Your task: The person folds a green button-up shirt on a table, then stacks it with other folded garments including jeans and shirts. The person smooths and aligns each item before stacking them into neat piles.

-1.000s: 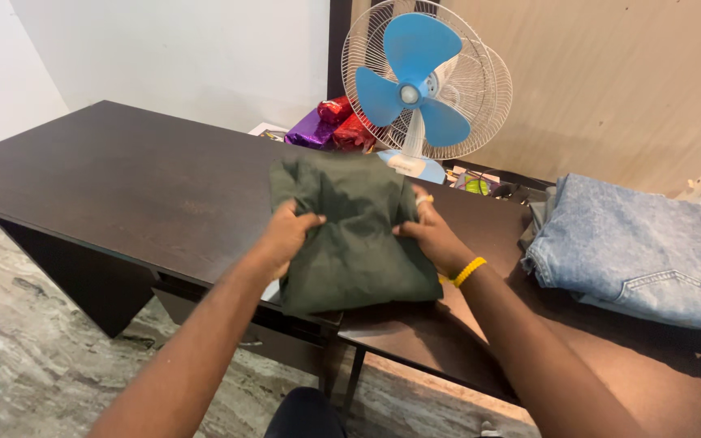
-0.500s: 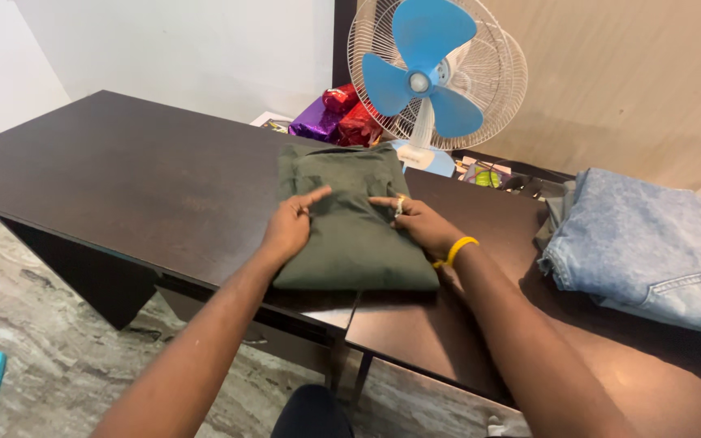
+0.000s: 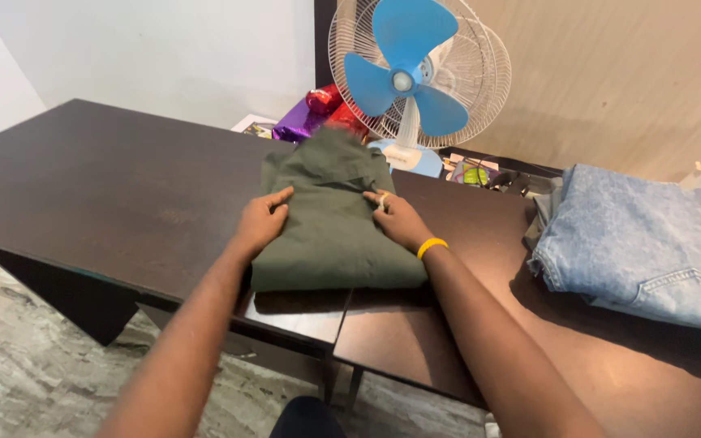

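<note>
My left hand [image 3: 263, 221] and right hand [image 3: 395, 219] rest on a folded olive-green cloth garment [image 3: 333, 221], which lies on a dark brown wooden table [image 3: 99, 191] near its front edge. Behind the garment stands a white-caged electric fan with blue blades [image 3: 411, 77]. To the right, well apart, lies a folded pair of light-blue denim jeans [image 3: 651, 243].

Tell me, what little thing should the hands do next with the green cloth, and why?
Probably smooth the far end flat: the green cloth looks bunched up there, while both the left hand and right hand already press its middle on the dark table.
</note>
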